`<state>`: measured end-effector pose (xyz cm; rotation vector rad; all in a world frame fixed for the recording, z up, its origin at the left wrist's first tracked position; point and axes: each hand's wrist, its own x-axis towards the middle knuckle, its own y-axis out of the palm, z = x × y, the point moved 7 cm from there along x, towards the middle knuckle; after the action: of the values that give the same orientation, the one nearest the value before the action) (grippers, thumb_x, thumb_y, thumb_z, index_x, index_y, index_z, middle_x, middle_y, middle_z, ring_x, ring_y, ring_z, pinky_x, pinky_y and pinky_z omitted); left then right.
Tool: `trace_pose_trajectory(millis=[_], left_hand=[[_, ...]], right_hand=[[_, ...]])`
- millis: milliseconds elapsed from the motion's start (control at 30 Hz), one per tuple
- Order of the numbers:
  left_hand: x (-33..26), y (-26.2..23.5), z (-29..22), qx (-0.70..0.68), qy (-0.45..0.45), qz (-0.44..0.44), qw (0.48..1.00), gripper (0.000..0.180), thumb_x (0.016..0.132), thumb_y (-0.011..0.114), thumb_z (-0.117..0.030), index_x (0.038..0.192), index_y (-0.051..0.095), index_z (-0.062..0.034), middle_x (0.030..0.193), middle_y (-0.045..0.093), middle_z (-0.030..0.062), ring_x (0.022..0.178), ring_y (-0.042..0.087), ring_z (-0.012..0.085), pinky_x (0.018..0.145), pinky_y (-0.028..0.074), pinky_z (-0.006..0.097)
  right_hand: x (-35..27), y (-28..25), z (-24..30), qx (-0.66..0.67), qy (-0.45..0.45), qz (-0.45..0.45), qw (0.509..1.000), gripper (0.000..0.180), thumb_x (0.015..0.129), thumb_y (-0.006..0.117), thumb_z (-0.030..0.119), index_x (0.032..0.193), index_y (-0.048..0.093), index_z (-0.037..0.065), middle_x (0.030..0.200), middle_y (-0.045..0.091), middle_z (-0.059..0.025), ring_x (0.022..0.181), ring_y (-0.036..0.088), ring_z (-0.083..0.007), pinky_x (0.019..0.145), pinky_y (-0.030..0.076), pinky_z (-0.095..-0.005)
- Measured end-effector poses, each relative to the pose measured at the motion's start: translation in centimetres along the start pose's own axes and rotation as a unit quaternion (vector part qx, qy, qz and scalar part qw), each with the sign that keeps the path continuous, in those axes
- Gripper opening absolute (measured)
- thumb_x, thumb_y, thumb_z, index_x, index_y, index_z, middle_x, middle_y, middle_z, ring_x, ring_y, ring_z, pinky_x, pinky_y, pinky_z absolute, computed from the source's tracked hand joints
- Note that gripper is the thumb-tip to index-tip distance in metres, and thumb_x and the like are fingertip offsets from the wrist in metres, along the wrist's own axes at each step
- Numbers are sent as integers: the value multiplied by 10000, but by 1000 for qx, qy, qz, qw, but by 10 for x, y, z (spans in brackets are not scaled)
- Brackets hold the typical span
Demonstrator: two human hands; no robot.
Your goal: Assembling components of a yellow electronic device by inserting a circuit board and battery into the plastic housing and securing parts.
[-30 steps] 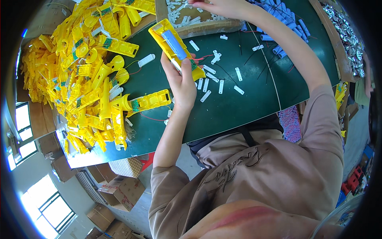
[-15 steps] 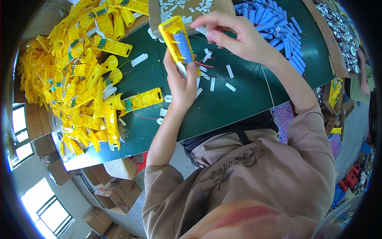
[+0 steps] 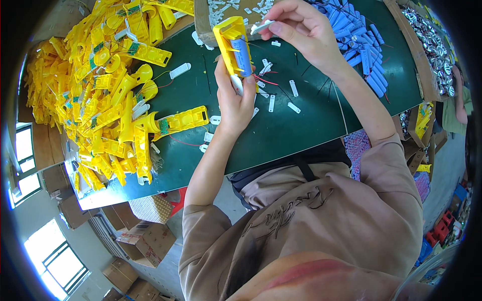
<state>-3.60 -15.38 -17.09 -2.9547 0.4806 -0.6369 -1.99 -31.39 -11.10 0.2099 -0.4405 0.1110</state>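
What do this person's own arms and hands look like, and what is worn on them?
Both hands are bare: no gloves, rings or watch visible on the left hand or right hand. Forearms are bare too. Loose taupe short sleeves of a T-shirt with dark script lettering end near the elbows.

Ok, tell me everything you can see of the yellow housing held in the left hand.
The yellow housing looks like moulded plastic, a long open half-shell held almost upright over the green table. A blue cylindrical cell sits in its hollow, and thin red wires trail from its lower end. The left hand grips its lower part; the right hand brings a small white piece to its top edge.
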Motion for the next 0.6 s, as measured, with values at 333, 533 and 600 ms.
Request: trace_pose_trajectory(millis=[333,533,600], left_hand=[[1,8,1,-20,-78,62,995,497,905,440,-11,1352,222,-19,1107,478,118,962,531,162,813,467,300],[1,11,7,-42,-96,84,991,495,914,426,-19,1361,214,-26,1103,482,120,957,537,164,813,474,306],[1,13,7,-36,-103,95,989,494,916,424,-17,1363,213,-26,1104,484,120,959,539,164,815,475,308]], right_hand=[[11,14,3,-215,72,14,974,67,888,572,44,923,531,4,803,581,-38,730,579,-89,640,471,-217],[8,6,-4,-170,108,-11,979,55,870,589,40,874,546,6,768,573,-28,689,557,-81,621,454,-214],[7,2,5,-259,37,-64,963,57,862,593,35,873,547,4,763,572,-29,681,550,-80,612,451,-216]])
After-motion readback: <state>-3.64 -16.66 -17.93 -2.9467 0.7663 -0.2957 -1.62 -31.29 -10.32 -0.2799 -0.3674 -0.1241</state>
